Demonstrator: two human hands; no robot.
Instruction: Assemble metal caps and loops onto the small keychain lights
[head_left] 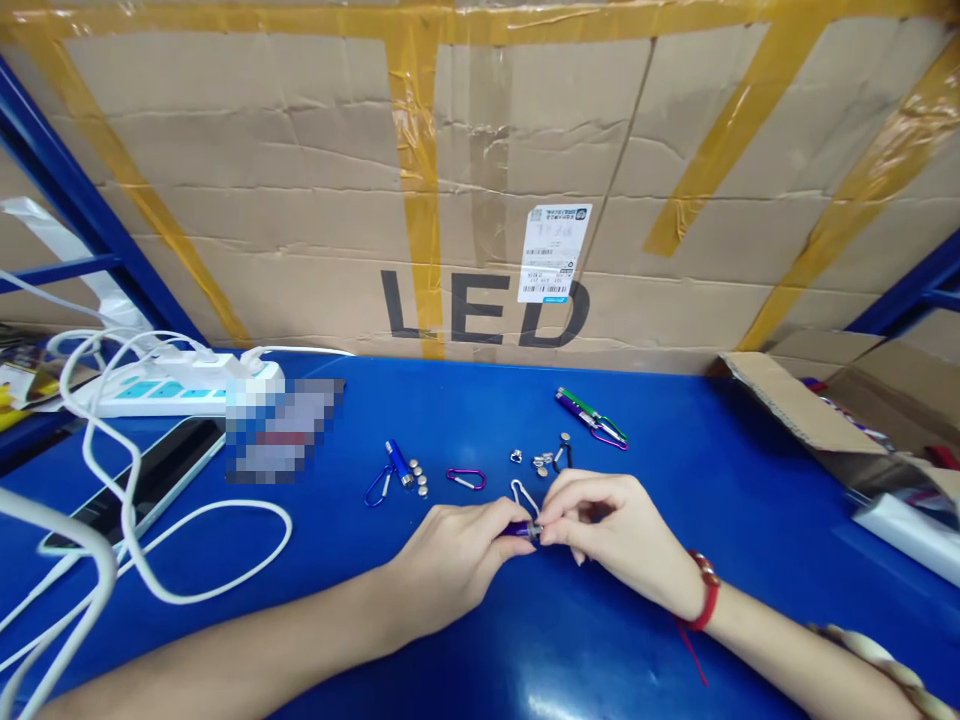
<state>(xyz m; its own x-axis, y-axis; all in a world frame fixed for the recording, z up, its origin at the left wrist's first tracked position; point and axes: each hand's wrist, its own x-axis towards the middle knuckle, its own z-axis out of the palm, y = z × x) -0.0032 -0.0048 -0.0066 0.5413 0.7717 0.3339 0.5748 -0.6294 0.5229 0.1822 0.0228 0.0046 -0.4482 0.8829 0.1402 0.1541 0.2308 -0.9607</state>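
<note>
My left hand (457,555) pinches a small purple keychain flashlight (519,529) low over the blue table (465,420). My right hand (607,525) meets it from the right, its fingertips closed on the silver end of the same flashlight. A white carabiner clip (523,492) lies just behind my fingers. Further back lie a blue keychain flashlight (397,463) with a blue clip, several small silver button cells (418,478), a pink carabiner (466,479) and a few loose metal parts (541,461).
Green and purple flashlights with clips (591,414) lie at the back right. A white power strip (172,385), white cables (150,540) and a phone (142,480) occupy the left. A taped cardboard wall marked LED (480,200) stands behind; an open carton (840,420) sits right.
</note>
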